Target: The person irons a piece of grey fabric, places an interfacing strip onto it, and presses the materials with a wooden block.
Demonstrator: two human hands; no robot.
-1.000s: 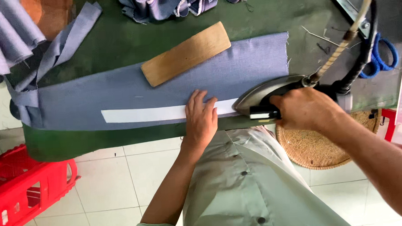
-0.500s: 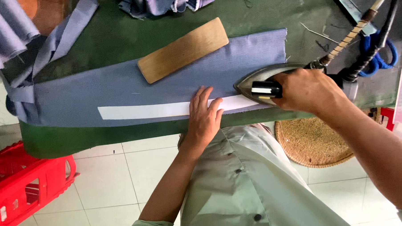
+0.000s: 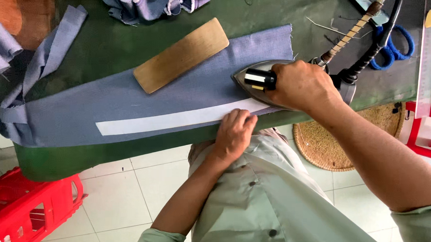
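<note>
Head view, looking down over the person's own arms.

Right hand (image 3: 302, 87): fingers curled tight round the dark handle of an iron (image 3: 264, 81), gripping it fully. The iron sits flat on the cloth, its pointed nose facing away from the wrist, toward the left hand's side.

Left hand (image 3: 234, 133): flat and open, palm down, holding nothing; fingertips press on the near edge of the cloth, just below the iron's nose.

Blue-grey cloth (image 3: 129, 105): a long piece spread over the green padded table (image 3: 278, 9), lying under both hands and running well off past the left hand.

White strip (image 3: 177, 120): a narrow band lying along the cloth's near edge; one end lies under the iron, touching the left fingertips, the rest stretches away beyond that hand.

Wooden block (image 3: 182, 55): flat, oblong, tilted, resting on the cloth beyond the left hand, near the iron's nose but apart from it.

Cords (image 3: 360, 27): one braided, one black, rising from the iron's heel behind the right hand.

Blue scissors (image 3: 394, 45): on the table beyond the right wrist.

Red stool (image 3: 28, 216): on the tiled floor, well apart, on the left hand's side.

Woven mat (image 3: 349, 135): on the floor under the right forearm.
</note>
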